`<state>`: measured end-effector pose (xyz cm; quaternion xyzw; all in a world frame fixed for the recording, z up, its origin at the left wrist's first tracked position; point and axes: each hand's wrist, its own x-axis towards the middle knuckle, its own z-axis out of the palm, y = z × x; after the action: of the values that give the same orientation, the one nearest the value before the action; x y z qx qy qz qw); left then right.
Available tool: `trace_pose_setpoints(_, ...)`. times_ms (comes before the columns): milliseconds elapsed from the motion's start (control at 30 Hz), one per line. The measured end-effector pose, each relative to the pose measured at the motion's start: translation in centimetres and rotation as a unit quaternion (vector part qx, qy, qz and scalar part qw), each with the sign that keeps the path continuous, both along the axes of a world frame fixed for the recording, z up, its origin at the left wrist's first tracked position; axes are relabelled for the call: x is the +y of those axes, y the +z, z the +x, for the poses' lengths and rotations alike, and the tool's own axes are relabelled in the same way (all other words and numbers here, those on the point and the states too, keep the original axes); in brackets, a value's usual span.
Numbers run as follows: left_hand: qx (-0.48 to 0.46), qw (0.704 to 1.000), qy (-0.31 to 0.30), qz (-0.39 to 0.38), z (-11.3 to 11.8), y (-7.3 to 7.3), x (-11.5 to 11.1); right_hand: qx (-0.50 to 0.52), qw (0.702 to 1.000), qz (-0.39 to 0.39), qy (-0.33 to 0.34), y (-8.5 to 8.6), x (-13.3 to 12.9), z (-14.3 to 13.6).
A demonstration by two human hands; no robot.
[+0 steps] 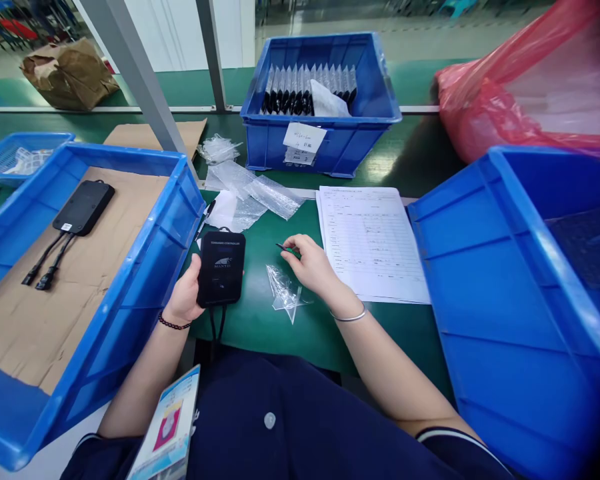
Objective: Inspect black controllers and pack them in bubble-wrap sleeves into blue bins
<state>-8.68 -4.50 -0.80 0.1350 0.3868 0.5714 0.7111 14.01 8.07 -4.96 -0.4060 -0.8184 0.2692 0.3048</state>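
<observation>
My left hand (186,293) is closed around the edge of a flat black controller (223,267) with a white logo, held face up above the green bench. Two black cables (218,323) hang from its lower end. To the right, my right hand (307,263) pinches a small, thin dark piece (283,247) between thumb and fingertips; its kind is too small to tell. Just below that hand lies crumpled clear plastic film (284,293) on the bench. Another black controller (84,207) with two cables rests on cardboard inside the left blue bin (145,247).
A blue crate (320,143) with bagged black items stands at the back. Clear plastic bags (250,190) and a pen (206,217) lie before it. Printed sheets (375,240) lie beside the right blue bin (460,320). A red plastic bag (480,100) bulges behind; a metal post (135,73) rises left.
</observation>
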Motion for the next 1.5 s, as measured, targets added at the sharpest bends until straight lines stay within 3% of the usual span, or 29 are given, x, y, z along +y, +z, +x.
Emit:
trace_pose_setpoints(133, -0.052, 0.997, -0.057, -0.018, 1.1, -0.1, 0.1, 0.103, 0.994, -0.014, 0.034, 2.4, -1.2, -0.8)
trace_pose_setpoints(300, -0.083, 0.994, -0.071, -0.026, 2.2, 0.2, -0.2, 0.126, 0.991, -0.023, 0.041, 3.9, -2.3, -1.1)
trace_pose_setpoints(1500, -0.071, 0.995, -0.074, -0.019, 2.8, 0.6, -0.7, 0.065, 0.997, -0.041, 0.024, 4.6, -2.6, -1.0)
